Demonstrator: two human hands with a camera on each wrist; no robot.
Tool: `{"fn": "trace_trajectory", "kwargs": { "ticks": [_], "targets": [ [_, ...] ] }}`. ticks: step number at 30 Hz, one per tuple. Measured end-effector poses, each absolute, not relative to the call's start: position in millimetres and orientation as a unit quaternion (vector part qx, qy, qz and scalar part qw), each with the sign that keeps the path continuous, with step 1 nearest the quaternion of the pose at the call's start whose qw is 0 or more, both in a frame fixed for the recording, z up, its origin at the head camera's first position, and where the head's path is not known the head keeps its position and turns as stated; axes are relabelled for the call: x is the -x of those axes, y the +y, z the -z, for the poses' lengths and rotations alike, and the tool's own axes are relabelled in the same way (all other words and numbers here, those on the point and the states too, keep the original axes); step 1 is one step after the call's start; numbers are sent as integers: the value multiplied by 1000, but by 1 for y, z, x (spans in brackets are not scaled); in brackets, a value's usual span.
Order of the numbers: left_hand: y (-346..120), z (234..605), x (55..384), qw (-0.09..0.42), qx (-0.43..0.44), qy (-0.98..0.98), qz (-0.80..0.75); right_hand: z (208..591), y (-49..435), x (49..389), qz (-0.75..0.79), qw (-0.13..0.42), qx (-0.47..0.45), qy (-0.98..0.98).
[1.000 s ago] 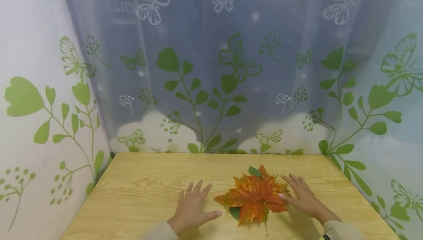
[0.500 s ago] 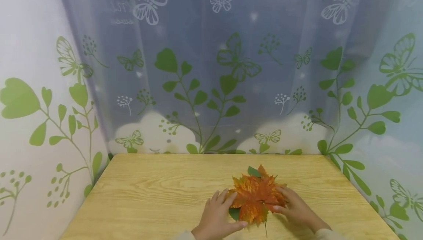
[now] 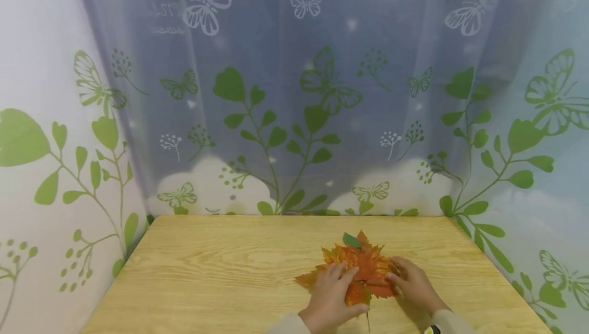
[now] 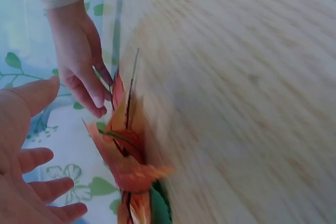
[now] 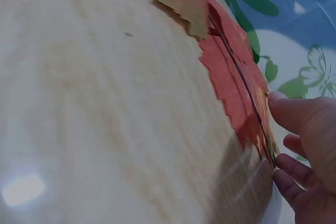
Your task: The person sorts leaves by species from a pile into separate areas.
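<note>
On the wood-grained table [image 3: 207,262], right of centre, orange leaves [image 3: 366,266] are lying. The left hand [image 3: 329,297] is holding its fingers spread over them; the right hand [image 3: 415,284] is curving its fingers at their edge, whether pinching I cannot tell.

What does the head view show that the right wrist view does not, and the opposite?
Only the head view shows the left hand, its fingers over the orange maple leaves, and the dark green leaf at their far edge.

Only the right wrist view shows a red leaf underside close up, and a bright glare on the wood-grain table.

Both show the right hand at the leaves' edge, the orange maple leaves, the wood-grain table and the butterfly-print curtain.
</note>
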State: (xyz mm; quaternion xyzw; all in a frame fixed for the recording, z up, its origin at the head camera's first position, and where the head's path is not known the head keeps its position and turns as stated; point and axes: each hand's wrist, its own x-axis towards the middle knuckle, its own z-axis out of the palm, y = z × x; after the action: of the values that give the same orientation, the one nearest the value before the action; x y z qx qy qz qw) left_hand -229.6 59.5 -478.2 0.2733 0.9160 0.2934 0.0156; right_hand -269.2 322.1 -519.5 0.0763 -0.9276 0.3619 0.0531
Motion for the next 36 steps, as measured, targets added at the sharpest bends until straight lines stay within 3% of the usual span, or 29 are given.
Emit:
{"fn": "trace_trajectory", "kwargs": {
  "ticks": [15, 23, 29, 36],
  "targets": [
    [85, 485, 248, 36, -272, 910, -311, 525, 334, 293, -380, 63, -66, -920],
    [79, 504, 252, 27, -305, 910, -281, 533, 335, 300, -346, 92, -63, -932],
    [71, 510, 255, 11, -315, 914, -258, 531, 333, 301, -360, 67, -30, -930],
    [61, 510, 253, 13, -331, 901, -279, 532, 333, 299, -375, 77, -4, -924]
  ]
}}
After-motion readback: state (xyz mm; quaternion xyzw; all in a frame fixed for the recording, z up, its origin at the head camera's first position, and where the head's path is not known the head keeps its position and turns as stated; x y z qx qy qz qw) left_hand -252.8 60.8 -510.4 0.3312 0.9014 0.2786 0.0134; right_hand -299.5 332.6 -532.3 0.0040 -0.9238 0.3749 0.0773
